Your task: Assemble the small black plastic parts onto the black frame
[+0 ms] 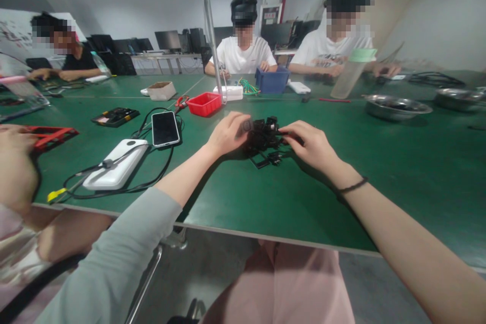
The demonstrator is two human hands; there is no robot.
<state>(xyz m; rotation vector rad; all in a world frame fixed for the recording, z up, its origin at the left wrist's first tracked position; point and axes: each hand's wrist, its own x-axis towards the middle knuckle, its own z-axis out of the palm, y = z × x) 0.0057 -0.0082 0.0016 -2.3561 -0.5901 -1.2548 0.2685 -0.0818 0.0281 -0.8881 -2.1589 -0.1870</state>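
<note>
The left hand is at the left edge of the pile of small black parts, fingers bent over that side; whether it grips a piece cannot be told. The right hand reaches the pile's right edge, thumb and fingers drawn close together, and again a hold on any single part cannot be made out. The pile lies on the green table, between the two hands. Left of the pile are a smartphone, screen up, and, farther left and nearer the table edge, a white power bank with a black cable across it. Beyond the pile, to its left, sits a red tray; straight beyond it stands a blue bin. A metal bowl is well to its right.
</note>
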